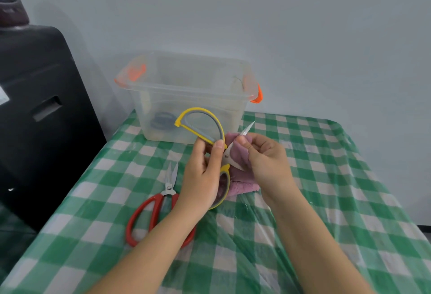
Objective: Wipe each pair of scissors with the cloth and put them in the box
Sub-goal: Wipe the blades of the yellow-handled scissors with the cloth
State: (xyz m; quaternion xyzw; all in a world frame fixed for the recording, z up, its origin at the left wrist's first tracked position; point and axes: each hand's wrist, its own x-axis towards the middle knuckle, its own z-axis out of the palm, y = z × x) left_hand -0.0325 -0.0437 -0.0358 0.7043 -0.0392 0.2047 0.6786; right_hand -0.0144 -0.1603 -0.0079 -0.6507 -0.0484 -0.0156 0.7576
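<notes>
Green-checked plastic tablecloth (303,177) before me: my left hand (203,177) grips yellow-handled scissors (200,122), my right hand (261,153) pinches fuzzy pink cloth (242,187) round a blade, near the translucent box (186,93); red-handled scissors (149,214) lie left.

Your single head-worn wide-angle camera looks forward and down from close above your two forearms onto the green-and-white checked, plastic-covered counter (303,177), facing the pale wall, with the clear plastic box with orange latches (186,88) near the far edge.

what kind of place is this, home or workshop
Probably a home room, not a workshop: a table under a green checked plastic cloth against a plain wall, a clear plastic storage box, and a black appliance-like object alongside.
</notes>
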